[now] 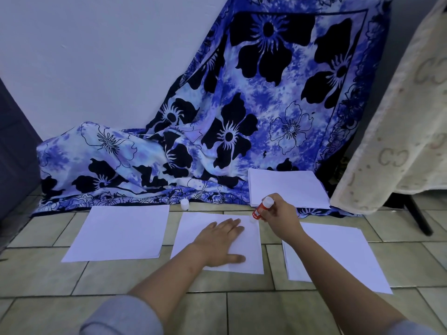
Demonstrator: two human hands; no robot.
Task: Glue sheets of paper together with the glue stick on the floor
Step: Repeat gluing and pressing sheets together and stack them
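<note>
A white sheet of paper [191,228] lies on the tiled floor in the middle. My left hand [217,243] rests flat on it, fingers spread, pressing it down. My right hand [280,216] grips a red and white glue stick [262,209], tilted, with its tip touching the sheet's far right corner. The glue stick's white cap [185,204] stands on the floor just beyond the sheet. Another single sheet [121,233] lies to the left. A small pile of sheets [338,257] lies to the right.
A thicker stack of paper [287,187] sits on the blue flowered cloth [217,131] draped against the wall behind. A cream blanket [396,131] hangs at the right over a dark stand leg [418,218]. A dark piece of furniture [14,151] stands at the left.
</note>
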